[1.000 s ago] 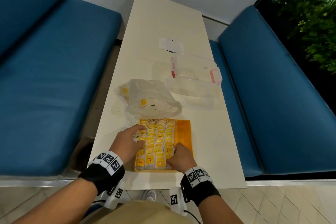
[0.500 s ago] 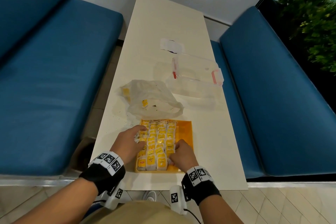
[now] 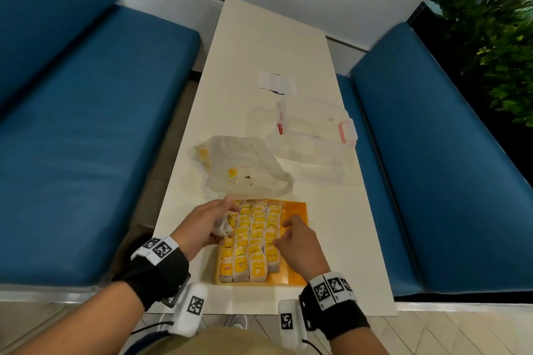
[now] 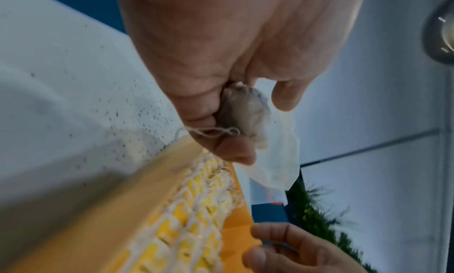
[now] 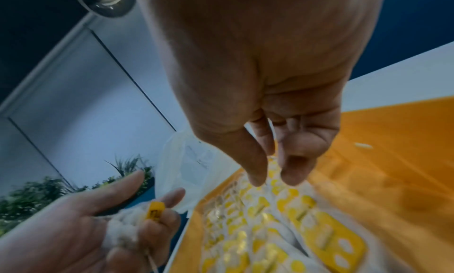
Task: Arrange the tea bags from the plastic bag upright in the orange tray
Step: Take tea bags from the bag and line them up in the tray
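Papery tea bag (image 3: pixel 222 227) gripped in left hand (image 3: pixel 202 225), right hand (image 3: pixel 297 242) loosely open over glossy orange tray (image 3: pixel 297 212)

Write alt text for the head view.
Left hand holds tea bags beside an orange tray packed with upright rows; right hand hovers over them. A plastic bag lies behind on the table.

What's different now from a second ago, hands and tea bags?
The left hand has lifted off the rows, turned palm-up, and grips a crumpled tea bag. The right hand has lifted from the tray's near end, fingers loose. The orange tray, plastic bag and clear container stayed put.
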